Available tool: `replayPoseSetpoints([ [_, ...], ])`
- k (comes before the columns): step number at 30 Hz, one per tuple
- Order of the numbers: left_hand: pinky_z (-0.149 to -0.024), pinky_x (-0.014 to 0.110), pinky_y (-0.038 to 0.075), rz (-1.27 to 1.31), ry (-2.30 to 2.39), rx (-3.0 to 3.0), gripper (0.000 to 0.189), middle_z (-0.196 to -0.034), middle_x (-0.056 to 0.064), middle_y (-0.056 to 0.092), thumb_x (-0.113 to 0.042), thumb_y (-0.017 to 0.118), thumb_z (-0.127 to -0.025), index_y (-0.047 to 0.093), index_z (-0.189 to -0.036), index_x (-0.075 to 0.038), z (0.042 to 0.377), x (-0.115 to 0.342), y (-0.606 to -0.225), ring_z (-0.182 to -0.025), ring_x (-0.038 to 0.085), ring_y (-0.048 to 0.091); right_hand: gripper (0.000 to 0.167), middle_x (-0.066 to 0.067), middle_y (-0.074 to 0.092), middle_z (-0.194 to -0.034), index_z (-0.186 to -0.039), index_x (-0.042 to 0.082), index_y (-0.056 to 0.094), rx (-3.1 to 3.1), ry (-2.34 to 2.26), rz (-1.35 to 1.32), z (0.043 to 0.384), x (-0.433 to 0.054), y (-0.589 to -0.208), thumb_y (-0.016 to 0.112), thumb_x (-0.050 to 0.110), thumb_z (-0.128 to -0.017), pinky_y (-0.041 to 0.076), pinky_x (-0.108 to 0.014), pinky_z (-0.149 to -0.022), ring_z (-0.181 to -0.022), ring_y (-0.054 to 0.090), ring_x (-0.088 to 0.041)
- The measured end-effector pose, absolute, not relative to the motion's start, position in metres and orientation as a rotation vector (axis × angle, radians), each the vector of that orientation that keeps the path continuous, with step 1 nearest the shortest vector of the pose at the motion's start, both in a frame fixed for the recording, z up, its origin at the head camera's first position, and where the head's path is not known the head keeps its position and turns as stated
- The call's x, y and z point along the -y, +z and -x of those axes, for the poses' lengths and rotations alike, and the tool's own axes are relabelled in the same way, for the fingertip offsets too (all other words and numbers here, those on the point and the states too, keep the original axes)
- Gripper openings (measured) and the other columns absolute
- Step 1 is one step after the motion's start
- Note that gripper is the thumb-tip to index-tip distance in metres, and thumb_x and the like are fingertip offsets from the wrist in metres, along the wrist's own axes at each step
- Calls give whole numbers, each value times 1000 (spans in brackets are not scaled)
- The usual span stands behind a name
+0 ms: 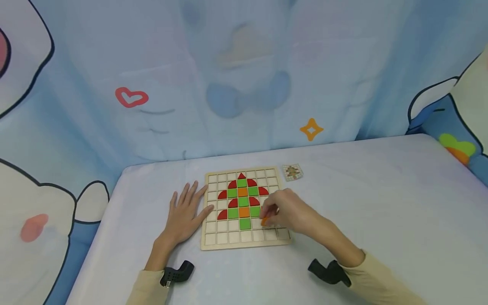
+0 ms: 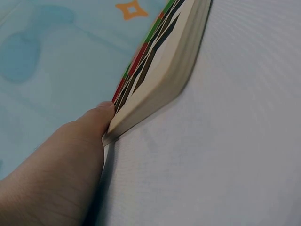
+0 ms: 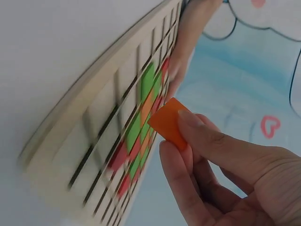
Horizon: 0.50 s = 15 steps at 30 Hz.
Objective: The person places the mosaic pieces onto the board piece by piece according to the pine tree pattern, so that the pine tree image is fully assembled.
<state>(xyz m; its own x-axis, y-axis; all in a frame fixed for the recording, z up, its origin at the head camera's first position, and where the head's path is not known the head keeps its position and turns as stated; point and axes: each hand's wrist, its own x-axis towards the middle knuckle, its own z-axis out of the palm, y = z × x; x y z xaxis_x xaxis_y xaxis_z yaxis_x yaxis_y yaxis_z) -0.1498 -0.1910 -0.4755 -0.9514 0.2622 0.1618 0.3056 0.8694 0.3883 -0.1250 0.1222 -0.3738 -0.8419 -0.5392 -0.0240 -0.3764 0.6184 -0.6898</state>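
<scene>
A wooden grid board [image 1: 223, 238] lies on the table, with green and orange squares and red rounded pieces set in its cells in a tree shape. My right hand [image 1: 291, 212] is over the board's right side and pinches an orange square tile [image 3: 168, 123] between thumb and fingers. In the right wrist view the tile is held apart from the board. My left hand [image 1: 184, 214] lies with fingers spread at the board's left edge. Its thumb [image 2: 101, 115] touches the board's edge in the left wrist view.
A small card [image 1: 292, 172] with a tree pattern lies beyond the board's upper right corner. The table has a white cloth [image 1: 381, 203]. A blue printed curtain [image 1: 248, 84] hangs behind it. Each wrist wears a black band mount [image 1: 330, 272].
</scene>
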Motion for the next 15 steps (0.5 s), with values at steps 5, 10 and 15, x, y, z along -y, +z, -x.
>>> replayPoseSetpoints([
  [5,-125,65,0,456,-654,2940,73,-172,17,23,-50,57,-102,38,-163,-15,151,188,-474,-160,39,11,11,3,70,-75,-84,3,80,-2539,-1049,843,126,-89,-380,85,-6,-81,53,-20,-63,-65,57,-6],
  [10,-125,65,0,451,-657,2950,73,-172,16,22,-49,57,-102,38,-163,-15,152,189,-474,-161,39,10,13,3,69,-74,-86,2,80,-2516,-1031,815,126,-75,-391,83,-10,-82,53,-20,-63,-67,58,-9],
  [15,-125,64,0,434,-638,2960,73,-173,16,22,-50,57,-102,38,-163,-15,152,191,-474,-161,38,11,14,3,67,-72,-83,2,79,-2533,-997,811,125,-70,-396,83,-11,-82,52,-21,-62,-67,57,-11],
])
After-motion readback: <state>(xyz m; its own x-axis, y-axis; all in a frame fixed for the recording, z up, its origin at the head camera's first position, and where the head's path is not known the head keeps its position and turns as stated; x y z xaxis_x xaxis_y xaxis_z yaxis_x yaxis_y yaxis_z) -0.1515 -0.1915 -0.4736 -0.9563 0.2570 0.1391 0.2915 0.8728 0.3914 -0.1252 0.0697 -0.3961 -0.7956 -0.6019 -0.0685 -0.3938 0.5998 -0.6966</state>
